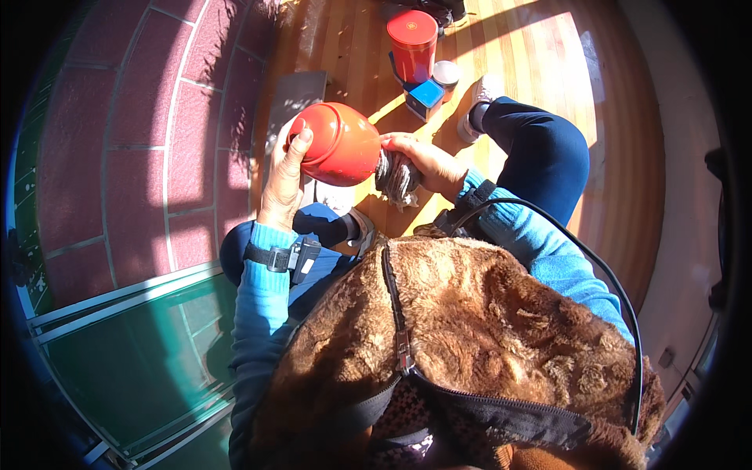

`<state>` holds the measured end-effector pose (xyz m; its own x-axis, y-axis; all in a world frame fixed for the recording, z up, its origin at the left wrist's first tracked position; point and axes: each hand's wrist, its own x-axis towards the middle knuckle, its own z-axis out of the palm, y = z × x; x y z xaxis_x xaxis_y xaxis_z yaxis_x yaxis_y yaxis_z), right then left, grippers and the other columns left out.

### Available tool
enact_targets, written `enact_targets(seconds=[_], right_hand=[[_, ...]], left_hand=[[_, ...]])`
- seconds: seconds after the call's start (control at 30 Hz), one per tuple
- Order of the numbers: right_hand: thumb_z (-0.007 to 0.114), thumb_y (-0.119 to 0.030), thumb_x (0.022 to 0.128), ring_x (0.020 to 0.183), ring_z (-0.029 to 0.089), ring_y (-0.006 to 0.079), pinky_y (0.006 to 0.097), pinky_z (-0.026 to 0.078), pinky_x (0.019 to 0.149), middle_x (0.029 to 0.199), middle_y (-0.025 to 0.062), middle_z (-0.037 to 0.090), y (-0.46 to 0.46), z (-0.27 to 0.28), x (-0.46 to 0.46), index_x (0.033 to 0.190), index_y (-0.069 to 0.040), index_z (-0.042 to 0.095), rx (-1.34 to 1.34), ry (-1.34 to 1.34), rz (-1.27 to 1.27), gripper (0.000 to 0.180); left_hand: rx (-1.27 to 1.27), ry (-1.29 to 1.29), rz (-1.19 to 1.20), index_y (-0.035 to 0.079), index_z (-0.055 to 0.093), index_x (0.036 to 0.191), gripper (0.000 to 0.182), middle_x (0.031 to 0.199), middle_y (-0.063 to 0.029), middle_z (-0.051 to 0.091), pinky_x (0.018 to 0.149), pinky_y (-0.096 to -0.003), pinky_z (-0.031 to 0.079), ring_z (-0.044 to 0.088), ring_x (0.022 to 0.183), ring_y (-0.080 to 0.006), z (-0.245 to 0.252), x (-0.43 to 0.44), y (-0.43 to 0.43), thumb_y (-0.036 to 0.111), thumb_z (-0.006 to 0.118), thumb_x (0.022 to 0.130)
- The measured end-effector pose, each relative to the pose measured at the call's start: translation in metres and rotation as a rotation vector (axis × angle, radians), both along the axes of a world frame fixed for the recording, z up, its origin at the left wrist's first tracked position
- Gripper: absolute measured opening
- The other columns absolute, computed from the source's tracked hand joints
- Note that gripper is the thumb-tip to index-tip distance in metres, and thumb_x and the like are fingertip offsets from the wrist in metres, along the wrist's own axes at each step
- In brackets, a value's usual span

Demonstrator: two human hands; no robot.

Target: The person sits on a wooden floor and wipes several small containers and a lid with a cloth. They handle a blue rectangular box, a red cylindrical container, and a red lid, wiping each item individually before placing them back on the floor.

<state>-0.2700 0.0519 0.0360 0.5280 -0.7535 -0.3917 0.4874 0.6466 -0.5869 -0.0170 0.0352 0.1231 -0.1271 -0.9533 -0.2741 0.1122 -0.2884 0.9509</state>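
A glossy red jar, round-bodied and with a knobbed lid, is tipped on its side in the air before me. My left hand grips its lid end, thumb beside the knob. At the jar's other end my right hand holds a crumpled grey cloth against or close to the base; exact contact is hard to tell. The fingers of the right hand are partly hidden behind the cloth.
On the wooden floor ahead stand a tall red canister, a blue-topped box and a white-lidded jar. A grey board lies to their left. Reddish tiled wall rises at left. A black cable runs from my right wrist.
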Motion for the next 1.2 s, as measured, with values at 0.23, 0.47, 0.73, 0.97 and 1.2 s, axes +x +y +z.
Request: enact_targets(seconds=[0.23,0.47,0.73,0.97,1.2], right_hand=[[0.060,-0.028,0.104,0.094,0.070,0.0164,0.0340,0.057,0.088,0.105,0.0063,0.074,0.008,-0.069,-0.035,0.121,-0.003,0.069,0.123,0.197,-0.093,0.032],[0.058,-0.025,0.105,0.097,0.072,0.0192,0.0356,0.058,0.090,0.111,0.0098,0.076,0.012,-0.099,-0.034,0.122,0.000,0.069,0.179,0.211,-0.005,0.032],[0.057,-0.030,0.106,0.082,0.073,0.0204,0.0360,0.062,0.075,0.097,0.0103,0.075,-0.008,-0.138,0.006,0.118,-0.004,0.066,0.316,0.261,-0.021,0.031],[0.056,-0.033,0.106,0.069,0.072,0.0225,0.0387,0.063,0.065,0.088,0.0106,0.073,-0.046,-0.163,0.025,0.115,-0.007,0.065,0.593,0.410,-0.053,0.029],[0.056,-0.041,0.108,0.093,0.075,0.0237,0.0389,0.061,0.083,0.117,0.0097,0.077,-0.074,-0.168,0.032,0.134,-0.006,0.063,0.741,0.467,-0.158,0.044]], left_hand=[[0.191,0.121,-0.038,0.006,0.052,0.152,0.079,0.145,-0.0095,0.059,0.121,-0.0401,0.038,0.054,0.137,-0.0227,-0.104,-0.027,-0.009,0.047,0.084,0.091],[0.426,0.182,-0.097,0.012,0.044,0.158,0.095,0.154,-0.0094,0.053,0.117,-0.0514,0.046,0.052,0.143,-0.0273,-0.156,-0.009,-0.006,0.054,0.088,0.085],[0.498,0.218,-0.129,0.012,0.046,0.155,0.092,0.153,-0.0088,0.053,0.119,-0.0502,0.043,0.052,0.142,-0.0265,-0.196,0.023,-0.044,0.044,0.092,0.083],[0.507,0.252,-0.120,0.007,0.052,0.153,0.083,0.150,-0.0099,0.059,0.126,-0.0405,0.029,0.050,0.143,-0.0237,-0.257,0.033,-0.082,0.040,0.089,0.087],[0.482,0.239,-0.087,0.007,0.052,0.152,0.080,0.145,-0.0113,0.061,0.112,-0.0385,0.050,0.059,0.132,-0.0226,-0.311,0.021,-0.106,0.033,0.090,0.086]])
